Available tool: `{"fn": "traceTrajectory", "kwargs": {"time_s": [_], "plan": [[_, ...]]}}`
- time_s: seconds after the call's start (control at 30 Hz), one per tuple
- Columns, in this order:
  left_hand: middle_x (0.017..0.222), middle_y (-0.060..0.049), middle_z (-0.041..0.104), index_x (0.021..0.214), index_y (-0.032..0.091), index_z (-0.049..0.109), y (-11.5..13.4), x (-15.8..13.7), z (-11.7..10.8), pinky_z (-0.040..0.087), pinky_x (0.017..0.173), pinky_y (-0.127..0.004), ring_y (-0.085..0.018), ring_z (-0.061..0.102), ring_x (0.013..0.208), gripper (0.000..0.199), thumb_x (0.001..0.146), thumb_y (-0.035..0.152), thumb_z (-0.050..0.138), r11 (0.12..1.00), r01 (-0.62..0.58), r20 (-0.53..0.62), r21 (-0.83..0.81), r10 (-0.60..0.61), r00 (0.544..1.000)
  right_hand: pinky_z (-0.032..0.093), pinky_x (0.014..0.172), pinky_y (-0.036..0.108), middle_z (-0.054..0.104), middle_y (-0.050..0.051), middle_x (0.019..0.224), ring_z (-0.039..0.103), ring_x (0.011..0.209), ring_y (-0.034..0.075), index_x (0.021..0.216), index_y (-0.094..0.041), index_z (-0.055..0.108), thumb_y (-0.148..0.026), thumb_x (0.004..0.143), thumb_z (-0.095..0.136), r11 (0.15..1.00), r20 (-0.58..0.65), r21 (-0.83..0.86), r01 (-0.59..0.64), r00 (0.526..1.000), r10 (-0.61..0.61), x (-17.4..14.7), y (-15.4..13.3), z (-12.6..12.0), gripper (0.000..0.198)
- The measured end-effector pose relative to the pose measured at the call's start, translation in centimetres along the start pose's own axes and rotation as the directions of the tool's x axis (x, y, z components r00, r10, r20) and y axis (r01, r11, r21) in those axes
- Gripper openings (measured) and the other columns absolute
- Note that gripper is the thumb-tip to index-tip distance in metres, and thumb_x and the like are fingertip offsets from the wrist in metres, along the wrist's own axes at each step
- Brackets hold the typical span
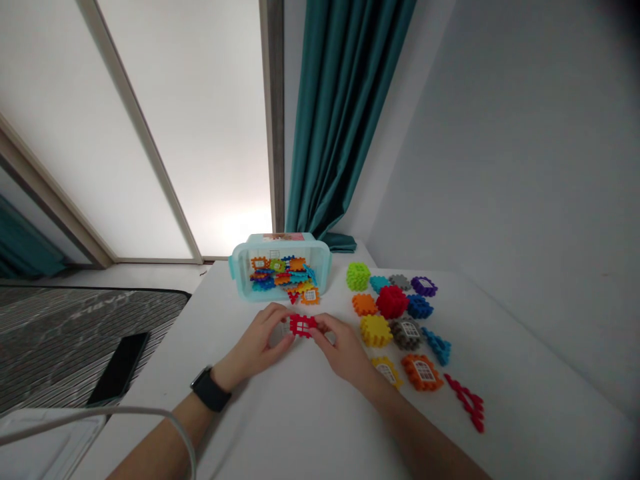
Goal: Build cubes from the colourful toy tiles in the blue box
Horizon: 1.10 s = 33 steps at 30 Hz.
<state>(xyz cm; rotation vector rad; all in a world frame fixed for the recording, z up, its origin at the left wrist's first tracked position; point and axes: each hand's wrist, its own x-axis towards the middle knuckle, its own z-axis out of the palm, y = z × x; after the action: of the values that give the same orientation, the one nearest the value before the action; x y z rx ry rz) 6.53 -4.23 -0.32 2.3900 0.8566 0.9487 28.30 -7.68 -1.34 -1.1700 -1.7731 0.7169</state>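
Note:
Between my two hands is a small red interlocking building tile [302,325] with notched edges and a window-like grid. My left hand [263,339], a dark watch on its wrist, has its thumb and fingers at the tile's left edge. On the other side, my right hand [341,345] pinches the right edge between thumb and fingers. Just beyond them lies a clear, light-blue-rimmed bin [325,263] on its side, with many colored tiles inside. An orange window tile [311,296] and a small red piece [293,299] sit at its opening.
To the right on the white table [320,427] are a green cube [358,276], a red block [392,302], yellow tiles [375,331], a grey window tile [406,333], an orange one [423,372] and a red truss-shaped piece [467,403]. A white cable [145,411] crosses at lower left.

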Motion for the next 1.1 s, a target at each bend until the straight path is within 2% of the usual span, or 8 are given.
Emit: {"fn": "traceTrajectory", "kwargs": {"time_s": [0.13,0.27,0.37,0.43,0.5,0.6,0.83,1.1], "plan": [[0.123,-0.012,0.059,0.133,0.023,0.049,-0.2,-0.2,0.3,0.050,0.098,-0.044,-0.027,0.057,0.114,0.055,0.083,0.027,0.071,0.997,-0.033,-0.068,0.073,0.038,0.997,0.043,0.062,0.025,0.061,-0.001,0.075,0.053,0.067,0.014,0.092,-0.019,0.063,-0.034,0.094,0.052,0.961,0.055,0.223,-0.162,0.987,0.153,0.2,0.6,0.8,0.019],[0.122,-0.012,0.059,0.129,0.023,0.053,-0.4,-0.3,0.4,0.051,0.096,-0.043,-0.026,0.058,0.112,0.050,0.084,0.030,0.072,0.986,-0.053,-0.100,0.160,0.070,0.992,0.042,0.061,0.026,0.059,-0.002,0.073,0.050,0.065,0.013,0.092,-0.018,0.065,-0.037,0.094,0.052,0.920,0.094,0.330,-0.211,0.977,0.191,0.4,1.0,1.2,0.023],[0.121,-0.012,0.059,0.126,0.023,0.057,-0.4,-0.2,0.4,0.052,0.095,-0.043,-0.026,0.059,0.111,0.045,0.084,0.032,0.072,0.985,-0.047,-0.129,0.168,0.069,0.989,0.046,0.062,0.027,0.061,0.000,0.076,0.054,0.066,0.014,0.101,-0.019,0.066,-0.037,0.095,0.051,0.925,0.070,0.321,-0.202,0.979,0.190,0.4,0.8,1.2,0.024],[0.120,-0.011,0.058,0.125,0.023,0.058,-0.5,-0.2,0.4,0.053,0.095,-0.042,-0.026,0.059,0.110,0.044,0.085,0.032,0.072,0.989,-0.042,-0.142,0.142,0.063,0.988,0.051,0.068,0.030,0.065,0.003,0.092,0.059,0.075,0.016,0.113,-0.021,0.064,-0.032,0.094,0.054,0.960,-0.016,0.243,-0.136,0.989,0.145,0.3,0.5,1.0,0.025],[0.120,-0.011,0.058,0.125,0.024,0.058,-0.5,-0.2,0.3,0.053,0.095,-0.042,-0.025,0.060,0.110,0.042,0.086,0.031,0.072,0.993,-0.040,-0.158,0.108,0.057,0.986,0.054,0.079,0.034,0.064,0.007,0.114,0.062,0.094,0.020,0.124,-0.024,0.059,-0.027,0.091,0.058,0.994,-0.095,0.111,-0.014,0.995,0.025,0.1,0.3,0.7,0.033],[0.119,-0.011,0.058,0.126,0.024,0.058,-0.6,-0.2,0.1,0.054,0.095,-0.043,-0.025,0.059,0.110,0.042,0.087,0.032,0.071,0.997,-0.042,-0.182,0.064,0.053,0.982,0.054,0.094,0.041,0.057,0.009,0.133,0.055,0.120,0.025,0.134,-0.029,0.052,-0.025,0.090,0.062,0.982,-0.087,-0.071,0.173,0.980,-0.179,0.1,0.0,0.2,0.045],[0.120,-0.012,0.057,0.128,0.026,0.056,-0.5,-0.3,-0.2,0.054,0.094,-0.044,-0.026,0.059,0.111,0.044,0.087,0.032,0.071,0.994,-0.076,-0.177,0.074,0.088,0.980,0.048,0.107,0.049,0.059,0.010,0.133,0.055,0.125,0.025,0.139,-0.028,0.044,-0.023,0.092,0.063,0.892,0.005,-0.262,0.369,0.924,-0.382,0.4,-1.0,-0.5,0.051],[0.118,-0.012,0.057,0.126,0.024,0.057,0.5,0.4,-0.3,0.054,0.093,-0.043,-0.026,0.059,0.109,0.043,0.087,0.035,0.071,0.984,-0.096,-0.217,0.152,0.128,0.968,0.049,0.105,0.049,0.059,0.011,0.134,0.054,0.126,0.026,0.126,-0.026,0.053,-0.019,0.091,0.062,0.843,-0.006,-0.369,0.391,0.906,-0.422,0.4,-1.7,-1.2,0.037]]}}
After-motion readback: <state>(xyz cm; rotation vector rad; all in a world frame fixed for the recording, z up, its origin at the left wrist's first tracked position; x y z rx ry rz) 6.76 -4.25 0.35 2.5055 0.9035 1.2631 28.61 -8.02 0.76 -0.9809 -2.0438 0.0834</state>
